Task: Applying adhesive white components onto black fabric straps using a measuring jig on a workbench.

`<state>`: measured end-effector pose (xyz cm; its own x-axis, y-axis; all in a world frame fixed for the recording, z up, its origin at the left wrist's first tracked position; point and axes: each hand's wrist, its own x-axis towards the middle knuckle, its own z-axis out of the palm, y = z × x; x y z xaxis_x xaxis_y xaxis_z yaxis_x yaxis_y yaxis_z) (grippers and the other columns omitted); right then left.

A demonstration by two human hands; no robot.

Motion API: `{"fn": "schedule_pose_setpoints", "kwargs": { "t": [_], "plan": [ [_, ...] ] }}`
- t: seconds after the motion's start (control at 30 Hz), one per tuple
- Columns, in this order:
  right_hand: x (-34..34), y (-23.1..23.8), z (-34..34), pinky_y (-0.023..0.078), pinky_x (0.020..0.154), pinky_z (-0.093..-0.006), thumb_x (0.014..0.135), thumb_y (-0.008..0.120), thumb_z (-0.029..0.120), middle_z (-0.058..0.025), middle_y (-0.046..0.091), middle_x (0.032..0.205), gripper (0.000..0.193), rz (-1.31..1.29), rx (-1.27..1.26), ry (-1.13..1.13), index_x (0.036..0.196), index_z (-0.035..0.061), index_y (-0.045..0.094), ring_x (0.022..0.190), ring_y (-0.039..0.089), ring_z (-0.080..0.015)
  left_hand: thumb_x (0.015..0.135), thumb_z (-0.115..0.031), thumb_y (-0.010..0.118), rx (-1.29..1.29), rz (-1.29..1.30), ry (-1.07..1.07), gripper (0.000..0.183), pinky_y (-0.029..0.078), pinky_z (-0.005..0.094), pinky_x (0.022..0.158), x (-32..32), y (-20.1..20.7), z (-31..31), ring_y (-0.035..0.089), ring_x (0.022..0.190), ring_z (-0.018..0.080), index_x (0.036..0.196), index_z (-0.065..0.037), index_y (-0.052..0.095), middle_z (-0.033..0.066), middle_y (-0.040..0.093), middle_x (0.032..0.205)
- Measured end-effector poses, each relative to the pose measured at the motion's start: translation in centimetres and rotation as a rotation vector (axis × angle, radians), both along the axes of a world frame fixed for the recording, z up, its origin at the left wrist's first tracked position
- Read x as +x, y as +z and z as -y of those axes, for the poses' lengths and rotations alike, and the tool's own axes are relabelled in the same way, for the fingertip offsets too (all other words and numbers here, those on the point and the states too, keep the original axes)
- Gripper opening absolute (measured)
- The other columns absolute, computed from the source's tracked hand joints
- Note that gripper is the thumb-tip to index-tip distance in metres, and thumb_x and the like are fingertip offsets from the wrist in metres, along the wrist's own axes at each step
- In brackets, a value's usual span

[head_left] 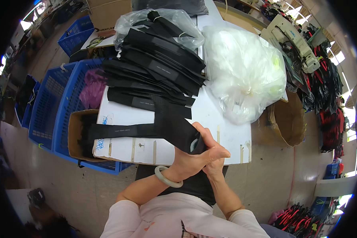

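Both hands are together at the table's front edge, on the near end of a black fabric piece (pixel 164 123). My left hand (pixel 183 163), a pale bangle on its wrist, is closed round that end from the left. My right hand (pixel 213 163) grips from the right, partly hidden behind the left. The fabric's end is curled open and shows a small light-grey spot inside. One strip of the black fabric stretches left across the white tabletop (pixel 144 152); another part reaches up to a layered pile of black fabric strips (pixel 158 67).
A clear plastic bag (pixel 246 71) with white contents lies right of the pile. Left are a cardboard box (pixel 76 139) holding black material, blue crates (pixel 47 107) and a purple bag (pixel 93 89). A sewing machine (pixel 291 39) and an open carton (pixel 287 125) stand right.
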<state>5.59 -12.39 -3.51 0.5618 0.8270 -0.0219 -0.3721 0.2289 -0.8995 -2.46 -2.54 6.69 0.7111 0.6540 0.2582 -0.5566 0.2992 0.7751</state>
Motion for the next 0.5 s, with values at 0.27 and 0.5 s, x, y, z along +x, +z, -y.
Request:
{"fn": "schedule_pose_setpoints", "kwargs": {
  "t": [0.27, 0.5],
  "plan": [
    [0.8, 1.7, -0.2, 0.039, 0.062, -0.0245, 0.081, 0.062, 0.008, -0.0028, 0.057, 0.074, 0.015, -0.014, -0.035, 0.090, 0.092, -0.0026, 0.062, 0.066, 0.050, -0.0109, 0.074, -0.011, 0.084, -0.015, 0.022, 0.050, 0.035, 0.044, 0.0217, 0.060, 0.1, -0.2, 0.0, 0.053, 0.065, 0.0032, 0.081, -0.007, 0.050, -0.0012, 0.055, 0.067],
    [4.3, 7.7, 1.0, 0.038, 0.098, -0.0390, 0.071, 0.075, 0.022, -0.0170, 0.055, 0.115, 0.055, 0.412, 0.154, -0.040, 0.116, -0.0053, 0.060, 0.110, 0.052, -0.0259, 0.081, -0.012, 0.078, 0.054, -0.151, 0.158, 0.025, 0.046, 0.0231, 0.060, 1.1, -1.2, -0.8, 0.056, 0.065, 0.0058, 0.077, -0.005, 0.055, 0.0016, 0.059, 0.068]
  ]
}}
